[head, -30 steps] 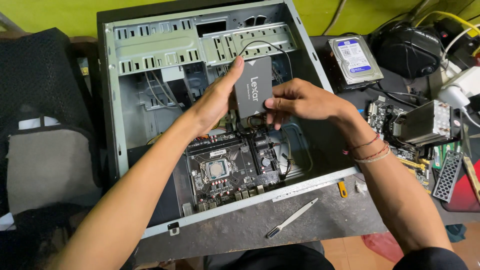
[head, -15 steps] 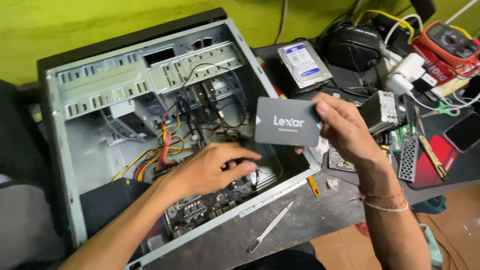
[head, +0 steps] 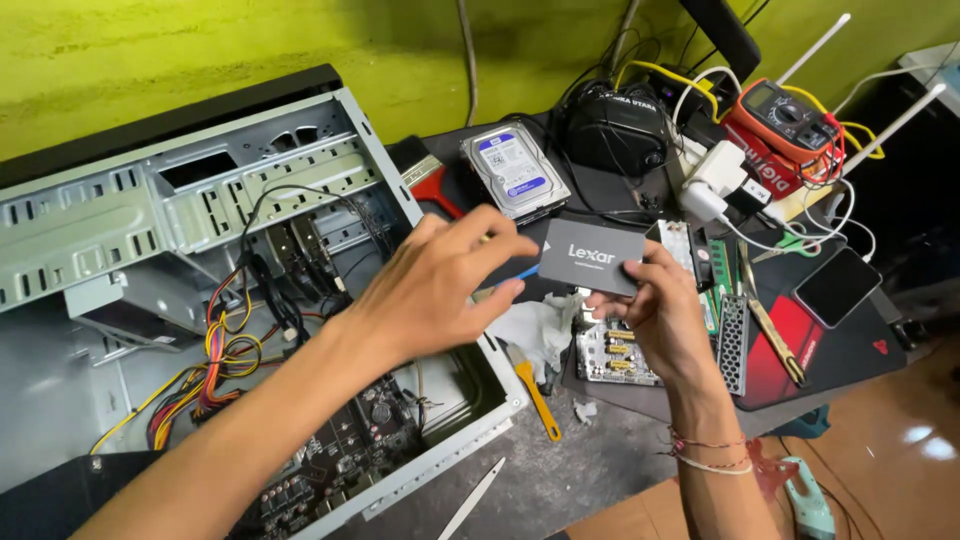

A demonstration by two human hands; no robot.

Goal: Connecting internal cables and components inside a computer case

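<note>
Grey drive point(head: 592, 256) in right hand point(head: 655, 310) (flat)

An open computer case point(head: 230, 200) lies on its side on the tabletop point(head: 600, 470), a motherboard point(head: 340, 460) and coloured wires point(head: 215, 360) inside it. Just right of the case sits a hard drive point(head: 513, 170), with a red-handled brush point(head: 432, 182) between them. Farther right of the case are a black speaker point(head: 612, 128), a multimeter point(head: 790, 115) and a phone point(head: 836, 286). A yellow-handled tool point(head: 535, 390) lies by the case's near corner.
</note>
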